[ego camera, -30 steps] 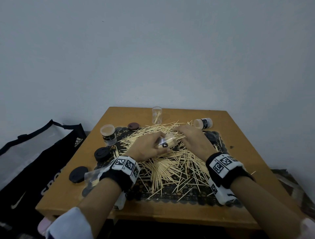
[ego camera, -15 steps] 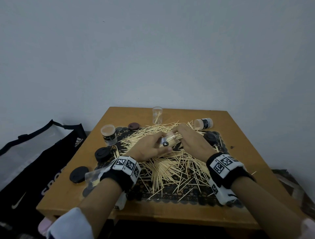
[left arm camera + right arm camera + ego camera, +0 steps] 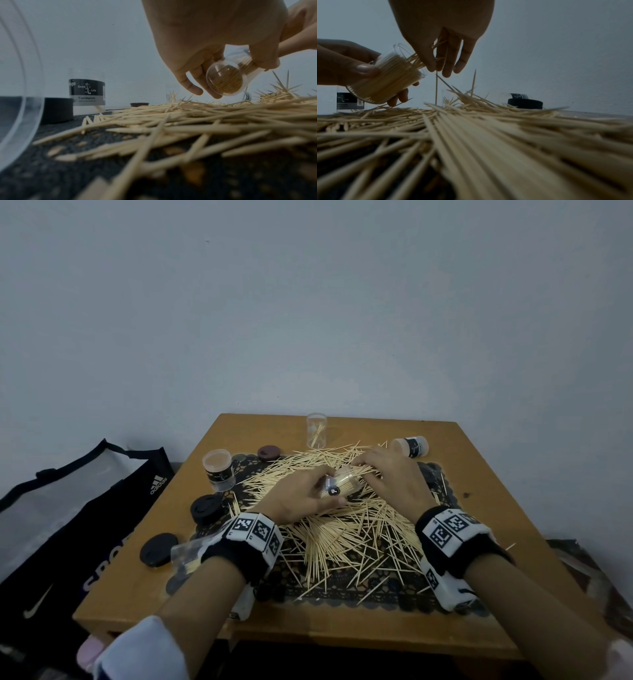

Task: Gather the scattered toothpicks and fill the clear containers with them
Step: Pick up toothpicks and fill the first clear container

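Clear container [image 3: 342,484], tilted on its side and nearly packed with toothpicks, held above the middle of the loose toothpick heap [image 3: 346,529] on the bench [image 3: 479,508]. Gripped by the left hand [image 3: 301,498], thumb and curled fingers [image 3: 192,86] wrapped round its wall, round bottom facing the left wrist view. At its open mouth, the right hand [image 3: 387,474], fingers [image 3: 452,65] pointing downward and close together, pinching a small bunch of toothpicks half inside the mouth. Heap spread over a dark lace mat [image 3: 342,587] beneath both wrists. Farther out: a second clear container [image 3: 317,430] standing upright at the far edge with a few toothpicks in it; a labelled jar [image 3: 219,470] upright on the left; another labelled jar [image 3: 409,447] lying on its side at the far right. Two black lids [image 3: 205,508] near the left edge, a brown lid [image 3: 269,453] beyond the mat. Black sports bag [image 3: 68,525] beside the bench on the left.
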{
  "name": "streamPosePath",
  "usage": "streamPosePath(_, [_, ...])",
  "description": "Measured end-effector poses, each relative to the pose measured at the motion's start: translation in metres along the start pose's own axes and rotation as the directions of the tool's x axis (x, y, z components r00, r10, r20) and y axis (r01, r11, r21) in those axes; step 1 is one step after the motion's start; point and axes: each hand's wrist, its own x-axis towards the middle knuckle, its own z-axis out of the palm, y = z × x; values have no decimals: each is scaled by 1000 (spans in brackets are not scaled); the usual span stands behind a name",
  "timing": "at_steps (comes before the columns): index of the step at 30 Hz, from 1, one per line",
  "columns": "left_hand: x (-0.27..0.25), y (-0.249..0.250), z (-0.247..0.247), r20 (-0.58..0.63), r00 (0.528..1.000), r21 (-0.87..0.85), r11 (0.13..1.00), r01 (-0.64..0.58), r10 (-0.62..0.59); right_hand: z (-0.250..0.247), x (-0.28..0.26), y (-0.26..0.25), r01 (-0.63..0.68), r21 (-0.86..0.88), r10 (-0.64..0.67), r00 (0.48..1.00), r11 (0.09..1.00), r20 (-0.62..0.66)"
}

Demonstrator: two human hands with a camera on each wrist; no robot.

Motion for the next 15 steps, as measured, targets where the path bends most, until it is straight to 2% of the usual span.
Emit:
streamPosePath(3, [-1,0,-1,-40,999,28,1000,3,-2,-2,0,-2,6,-22,-7,999,1000,-37])
streamPosePath(6, [-1,0,-1,-31,999,11,1000,-8,8,-1,0,-2,8,-14,-8,1000,1000,1])
streamPosePath(9, [0,1,-1,-14,1000,-16,1000,-22,21,-1,1,-3,-54,50,48,993,997,110])
streamPosePath(12, [0,4,-1,0,1000,-28,999,-31,31,-2,1,-8,-146,104,116,961,984,251])
streamPosePath(15, [0,6,-2,7,999,-34,998,-44,45,-1,1,-9,-163,136,115,945,977,306])
